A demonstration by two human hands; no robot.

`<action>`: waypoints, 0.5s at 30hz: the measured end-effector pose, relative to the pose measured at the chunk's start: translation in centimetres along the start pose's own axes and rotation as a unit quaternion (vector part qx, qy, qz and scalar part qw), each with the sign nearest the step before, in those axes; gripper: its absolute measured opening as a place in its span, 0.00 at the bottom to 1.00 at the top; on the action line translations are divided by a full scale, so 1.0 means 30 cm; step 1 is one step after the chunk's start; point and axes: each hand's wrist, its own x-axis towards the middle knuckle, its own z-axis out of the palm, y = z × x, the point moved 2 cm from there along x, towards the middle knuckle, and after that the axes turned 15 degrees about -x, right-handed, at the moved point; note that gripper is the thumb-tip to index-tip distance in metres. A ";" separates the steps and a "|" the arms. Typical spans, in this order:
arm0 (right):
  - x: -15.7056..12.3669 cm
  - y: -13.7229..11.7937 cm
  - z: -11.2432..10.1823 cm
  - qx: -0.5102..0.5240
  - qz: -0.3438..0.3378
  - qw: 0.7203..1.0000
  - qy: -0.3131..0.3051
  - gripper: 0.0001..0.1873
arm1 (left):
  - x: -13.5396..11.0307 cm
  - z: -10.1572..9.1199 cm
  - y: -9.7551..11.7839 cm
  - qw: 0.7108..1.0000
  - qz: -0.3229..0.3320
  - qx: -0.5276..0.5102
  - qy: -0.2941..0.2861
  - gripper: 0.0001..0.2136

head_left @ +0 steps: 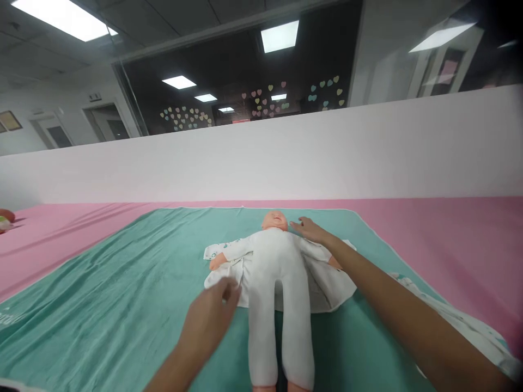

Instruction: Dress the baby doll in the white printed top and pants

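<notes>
A baby doll [279,256] in a white body suit lies on its back, legs toward me and head at the far end. Beneath it a white baby shirt [330,291] is spread out, with a green-printed sleeve showing past the doll's arm on the left. My left hand [212,310] is at the shirt's lower left edge, fingers curled and thumb close to them. Whether cloth is between its fingertips is hidden. Beside the doll's head, on the right, my right hand [308,228] hovers with fingers apart and nothing in them.
The doll and shirt rest on a teal sheet [122,294] over a pink mat [441,234]. White printed cloth [449,313] lies along the right edge. A low white wall [261,163] stands behind. Part of an orange object [6,215] shows at far left.
</notes>
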 end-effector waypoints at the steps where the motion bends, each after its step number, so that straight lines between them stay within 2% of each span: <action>1: -0.018 -0.040 0.006 -0.061 -0.010 0.997 0.056 0.27 | 0.077 -0.023 -0.026 0.999 0.033 -0.001 0.034 0.16; 3: -0.070 -0.153 0.052 -0.150 -0.076 0.980 0.106 0.25 | 0.225 -0.048 -0.095 0.990 0.091 -0.021 0.108 0.13; 4: -0.101 -0.219 0.093 -0.167 -0.141 0.972 0.091 0.23 | 0.290 -0.051 -0.136 0.985 0.111 -0.041 0.128 0.13; 6: -0.159 -0.343 0.199 -0.190 -0.279 0.941 0.019 0.21 | 0.387 -0.047 -0.228 0.980 0.097 -0.098 0.143 0.13; 8: -0.192 -0.432 0.321 -0.244 -0.373 0.892 -0.075 0.22 | 0.439 -0.037 -0.307 0.977 0.092 -0.147 0.127 0.13; 10: -0.186 -0.478 0.434 -0.314 -0.402 0.848 -0.142 0.22 | 0.459 -0.027 -0.360 0.974 0.106 -0.174 0.099 0.13; 12: -0.154 -0.490 0.520 -0.386 -0.399 0.812 -0.180 0.21 | 0.464 -0.021 -0.389 0.971 0.116 -0.190 0.083 0.12; 15: -0.103 -0.483 0.575 -0.450 -0.372 0.783 -0.215 0.22 | 0.470 -0.019 -0.399 0.962 0.098 -0.243 0.076 0.12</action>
